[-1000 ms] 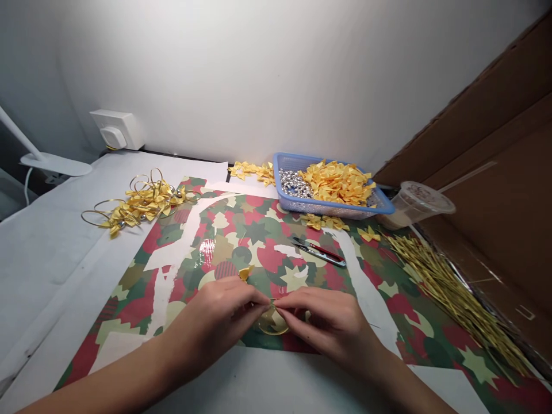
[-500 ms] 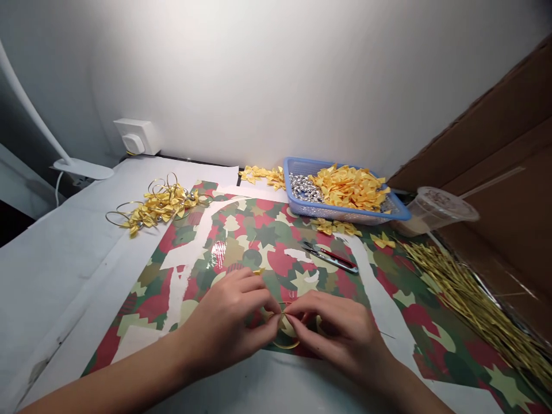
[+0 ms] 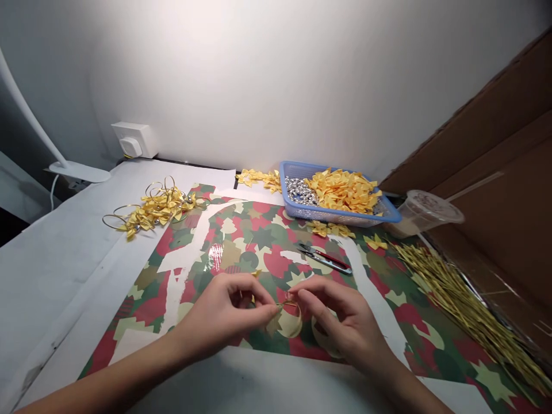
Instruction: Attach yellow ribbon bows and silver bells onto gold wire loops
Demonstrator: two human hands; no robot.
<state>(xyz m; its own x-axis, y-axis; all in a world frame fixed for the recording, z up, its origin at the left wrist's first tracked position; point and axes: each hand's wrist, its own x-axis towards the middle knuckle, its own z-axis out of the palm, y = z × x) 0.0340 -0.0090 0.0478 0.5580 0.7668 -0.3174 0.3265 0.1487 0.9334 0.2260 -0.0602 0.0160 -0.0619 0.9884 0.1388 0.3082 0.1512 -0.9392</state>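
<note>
Clamped in 2 grips, left hand and right hand, near side of the snips: gold wire loop. Likely light, springy, easily kinked; best pinched at the crossed ends, not mid-arc.

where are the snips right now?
Head view: the snips lie on the patterned paper, right of centre, between the blue basket behind and the right hand, pinching a gold loop, in front.
</note>
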